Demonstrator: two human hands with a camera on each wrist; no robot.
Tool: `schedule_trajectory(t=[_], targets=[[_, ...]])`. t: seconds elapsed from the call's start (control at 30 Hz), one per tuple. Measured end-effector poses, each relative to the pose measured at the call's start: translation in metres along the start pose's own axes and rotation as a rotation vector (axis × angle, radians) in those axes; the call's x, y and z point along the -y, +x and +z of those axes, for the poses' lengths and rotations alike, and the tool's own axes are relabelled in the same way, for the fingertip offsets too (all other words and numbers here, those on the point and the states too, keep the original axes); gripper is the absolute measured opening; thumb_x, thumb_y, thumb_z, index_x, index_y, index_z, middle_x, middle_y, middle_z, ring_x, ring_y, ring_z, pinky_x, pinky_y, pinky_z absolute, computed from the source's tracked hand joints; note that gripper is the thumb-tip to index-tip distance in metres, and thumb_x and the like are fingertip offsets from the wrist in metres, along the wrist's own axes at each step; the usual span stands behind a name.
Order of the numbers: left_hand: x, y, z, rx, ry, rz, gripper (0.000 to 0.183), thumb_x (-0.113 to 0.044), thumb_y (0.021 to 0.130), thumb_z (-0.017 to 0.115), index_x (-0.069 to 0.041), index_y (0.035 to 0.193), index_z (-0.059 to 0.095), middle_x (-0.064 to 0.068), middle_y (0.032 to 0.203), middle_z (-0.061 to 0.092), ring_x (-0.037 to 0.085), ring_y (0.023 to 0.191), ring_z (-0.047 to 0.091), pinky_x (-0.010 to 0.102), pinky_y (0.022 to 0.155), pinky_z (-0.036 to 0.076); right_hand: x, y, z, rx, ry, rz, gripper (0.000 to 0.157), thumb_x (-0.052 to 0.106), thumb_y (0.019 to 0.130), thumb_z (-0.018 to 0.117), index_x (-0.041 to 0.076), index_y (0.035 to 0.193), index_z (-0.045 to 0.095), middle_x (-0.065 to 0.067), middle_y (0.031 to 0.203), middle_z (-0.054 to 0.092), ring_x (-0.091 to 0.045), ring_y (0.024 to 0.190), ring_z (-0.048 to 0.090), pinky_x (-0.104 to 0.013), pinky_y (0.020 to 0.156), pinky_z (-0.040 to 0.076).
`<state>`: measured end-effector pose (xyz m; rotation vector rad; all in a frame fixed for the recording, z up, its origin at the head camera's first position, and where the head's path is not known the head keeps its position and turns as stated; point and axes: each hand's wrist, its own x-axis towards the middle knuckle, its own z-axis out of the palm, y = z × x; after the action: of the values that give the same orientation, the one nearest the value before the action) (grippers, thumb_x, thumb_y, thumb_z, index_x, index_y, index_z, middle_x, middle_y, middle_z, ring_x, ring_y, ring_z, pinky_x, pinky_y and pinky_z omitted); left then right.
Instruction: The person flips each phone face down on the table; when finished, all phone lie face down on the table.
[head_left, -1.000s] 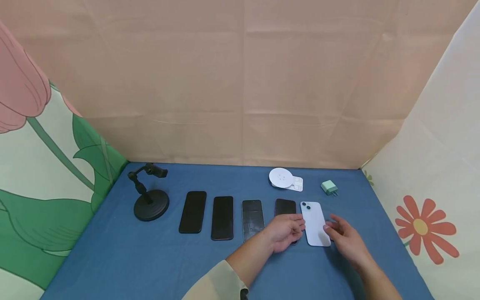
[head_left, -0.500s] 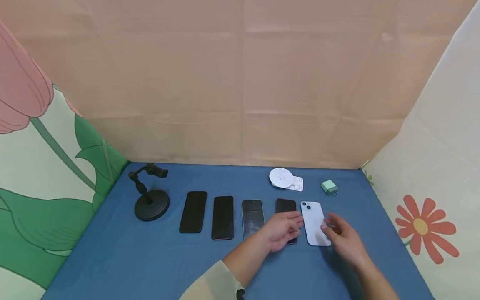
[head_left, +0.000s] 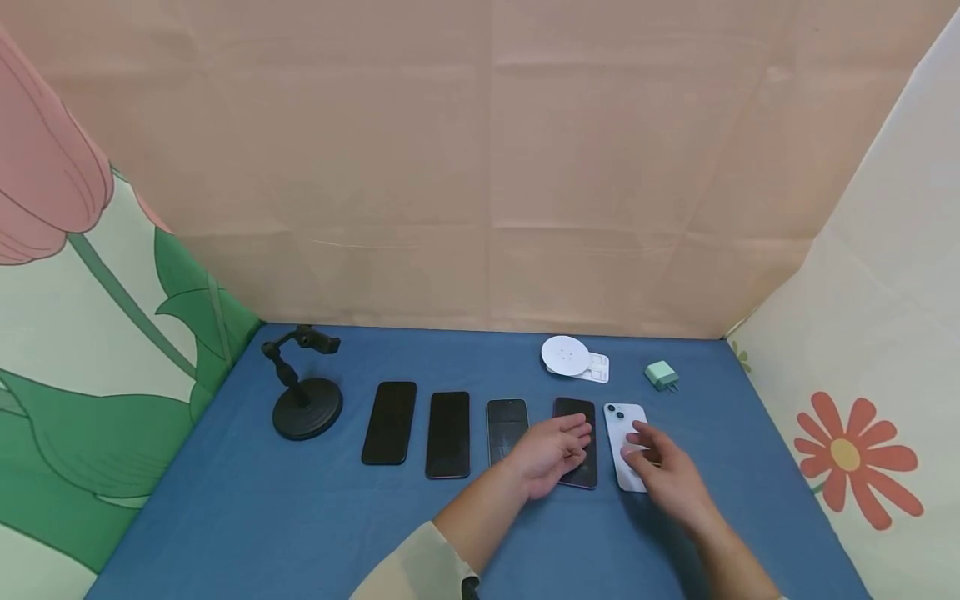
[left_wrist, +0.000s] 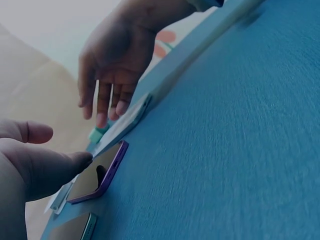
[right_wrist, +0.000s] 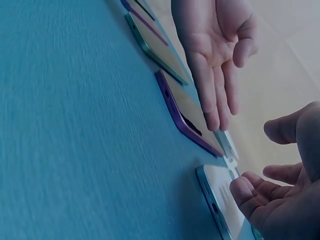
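My left hand (head_left: 549,457) hovers over a purple-edged smartphone (head_left: 582,472), which lies screen up. Its fingers are loosely extended and grip nothing; in the left wrist view a gap shows between the thumb side and the phone's dark screen (left_wrist: 87,182). To the right lies a white smartphone (head_left: 619,429), back up, with its camera lenses at the far end. Above it is my right hand (head_left: 670,473), covering its right side. The fingers there are relaxed and hold nothing. The right wrist view shows both the white phone (right_wrist: 225,187) and the purple-edged one (right_wrist: 186,112) beneath the hands.
Left of the hands lie a greenish-edged phone (head_left: 507,425), a black phone (head_left: 448,435) and another black phone (head_left: 389,422) in a row. A black stand (head_left: 309,408) with a jointed arm is farther left. Behind are a white disc (head_left: 566,355) and a green plug adapter (head_left: 662,374).
Both hands have shifted left. The left hand went from the white phone's edge to above the purple-edged phone; the right hand came over the white phone. The phones stay in their row.
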<state>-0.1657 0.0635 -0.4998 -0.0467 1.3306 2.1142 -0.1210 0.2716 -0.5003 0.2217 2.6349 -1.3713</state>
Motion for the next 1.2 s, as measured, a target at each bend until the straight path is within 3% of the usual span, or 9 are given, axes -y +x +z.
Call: schedule_trajectory(t=[0.57,0.97,1.2], targets=[[-0.005,-0.003,-0.025,-0.041,0.036,0.050,0.063,0.008,0.097,0.047,0.004,0.159,0.033,0.022,0.164,0.036,0.039,0.153,0.030,0.054,0.122,0.026,0.010,0.005,0.021,0.004,0.029,-0.094,0.057,0.025,0.104,0.062,0.003,0.154,0.044,-0.022,0.143,0.060,-0.041,0.128,0.059,-0.055,0.103,0.051],[-0.008,-0.009,-0.032,-0.094,0.078,0.076,0.067,0.010,0.092,0.047,0.004,0.158,0.036,0.021,0.163,0.037,0.039,0.154,0.026,0.054,0.123,0.024,0.013,0.009,0.032,0.025,0.042,-0.098,0.058,0.023,0.103,0.064,0.001,0.153,0.045,-0.024,0.147,0.056,-0.042,0.130,0.058,-0.057,0.105,0.049],[-0.008,-0.008,-0.036,-0.103,0.054,0.068,0.069,0.011,0.091,0.048,0.004,0.158,0.035,0.021,0.164,0.036,0.039,0.155,0.025,0.055,0.123,0.026,0.015,0.009,0.034,0.036,0.066,-0.093,0.060,0.024,0.102,0.066,0.000,0.153,0.045,-0.026,0.149,0.054,-0.043,0.131,0.057,-0.057,0.105,0.049]])
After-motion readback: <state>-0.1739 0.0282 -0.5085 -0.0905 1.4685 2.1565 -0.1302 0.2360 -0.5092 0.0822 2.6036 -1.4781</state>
